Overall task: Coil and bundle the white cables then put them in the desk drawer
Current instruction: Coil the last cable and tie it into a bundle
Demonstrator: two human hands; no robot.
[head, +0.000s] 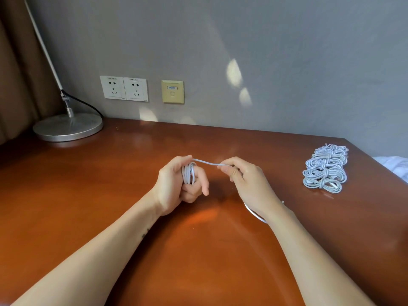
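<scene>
Head view, the only one on file.

- Your left hand (176, 184): fingers curled round a coil (188, 174) of white cable, several turns side by side, held just above the middle of the desk (123, 177).
- Your right hand (245, 177): pinches the cable's free run between thumb and fingers. A short strand (206, 162) stretches taut between your two hands.
- Tail (254, 214): slack shows under your right wrist, lying on the desk. Your forearm hides its end.
- Bundles (325, 167): finished and tied, in a row near the desk's right edge, well apart from your hands.
- Drawer: not in view.
- Lamp (68, 127): base at the far left corner, well clear of the work.

Likely faults from here:

- Turns slipping off. The coil sits near your fingertips, so a hard pull on the taut strand could drag the outer turns off and spring the whole coil open.
- Loose winding. Let the strand go slack and the next turns may lie uneven, leaving a bundle that will not hold its tie.
- Snagged tail. The slack runs under your own wrist, and leaning on it could jerk the strand out of your pinch.
- Bundles knocked off. A wide right elbow swing could push that row over the nearby edge.
</scene>
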